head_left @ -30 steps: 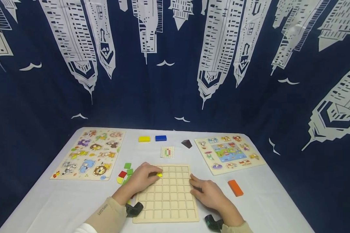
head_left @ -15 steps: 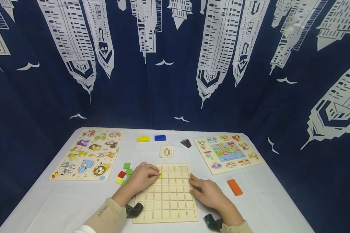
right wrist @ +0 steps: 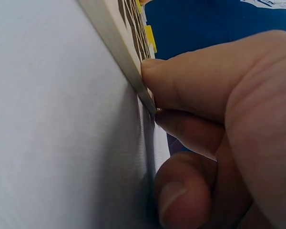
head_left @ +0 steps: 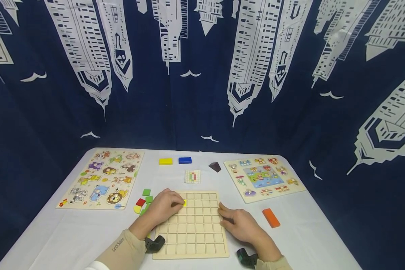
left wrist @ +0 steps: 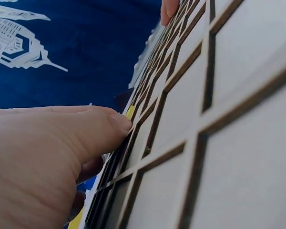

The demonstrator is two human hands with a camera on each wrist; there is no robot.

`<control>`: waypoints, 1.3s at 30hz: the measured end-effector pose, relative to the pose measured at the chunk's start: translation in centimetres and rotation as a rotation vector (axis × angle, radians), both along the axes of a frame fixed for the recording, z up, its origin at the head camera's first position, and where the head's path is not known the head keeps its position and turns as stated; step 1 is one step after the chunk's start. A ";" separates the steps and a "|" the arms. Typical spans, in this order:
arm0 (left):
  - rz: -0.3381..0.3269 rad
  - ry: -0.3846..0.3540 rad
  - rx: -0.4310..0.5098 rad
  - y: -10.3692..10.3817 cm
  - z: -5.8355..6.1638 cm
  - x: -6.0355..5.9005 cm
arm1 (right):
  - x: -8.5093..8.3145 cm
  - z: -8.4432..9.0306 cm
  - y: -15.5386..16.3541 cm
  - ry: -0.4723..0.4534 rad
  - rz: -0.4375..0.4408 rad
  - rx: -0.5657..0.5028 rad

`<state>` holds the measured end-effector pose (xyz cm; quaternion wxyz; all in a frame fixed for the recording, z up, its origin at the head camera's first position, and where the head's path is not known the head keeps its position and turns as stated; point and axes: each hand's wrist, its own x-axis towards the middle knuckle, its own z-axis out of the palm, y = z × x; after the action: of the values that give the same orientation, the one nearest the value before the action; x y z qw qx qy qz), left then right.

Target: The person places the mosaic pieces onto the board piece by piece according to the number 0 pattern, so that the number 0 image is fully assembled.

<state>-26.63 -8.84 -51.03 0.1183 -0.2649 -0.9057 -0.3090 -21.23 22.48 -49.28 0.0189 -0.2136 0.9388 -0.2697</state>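
Observation:
A pale wooden grid board (head_left: 195,228) lies in front of me, ruled into square cells. My left hand (head_left: 163,205) reaches over its left side, fingers curled, with thumb and fingertips on a small yellow tile (head_left: 185,203) in a cell near the far left corner. In the left wrist view the thumb tip covers most of that yellow tile (left wrist: 130,111). At the board's right edge is my right hand (head_left: 239,222). The right wrist view shows its thumb (right wrist: 157,78) and index finger pinching the rim, the other fingers curled below.
Green tiles (head_left: 149,199), a red tile (head_left: 140,202) and a yellow piece (head_left: 137,209) lie left of the board. Beyond it sit a patterned card (head_left: 192,176), yellow (head_left: 165,161) and blue (head_left: 185,160) blocks and a dark prism (head_left: 215,167). Picture puzzles flank both sides; an orange block (head_left: 271,218) lies right.
The yellow tile has gone from tilted between the left fingers to lying flat in its cell, the fingertips still on it. My right hand has stayed at the board's edge.

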 end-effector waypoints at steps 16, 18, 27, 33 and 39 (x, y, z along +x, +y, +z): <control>0.410 -0.149 0.111 -5.8 3.8 3.0 | 0.0 0.0 -0.3 -0.018 -0.005 -0.013; 0.487 -0.208 0.123 -7.6 3.4 3.6 | 0.0 -0.1 -0.3 -0.025 -0.001 -0.012; 0.532 -0.293 0.151 -9.6 1.2 3.5 | -0.1 0.2 0.1 -0.032 -0.016 -0.005; 0.593 -0.272 0.081 -9.1 1.1 3.3 | 0.0 0.5 0.0 -0.034 -0.014 0.004; 0.615 -0.268 0.043 -9.1 0.8 3.2 | 0.2 0.5 -0.2 -0.032 -0.023 -0.002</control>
<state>-23.47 -17.89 -50.19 0.0912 0.0663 -0.9441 -0.3099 -21.05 22.28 -48.80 0.0306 -0.1984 0.9404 -0.2744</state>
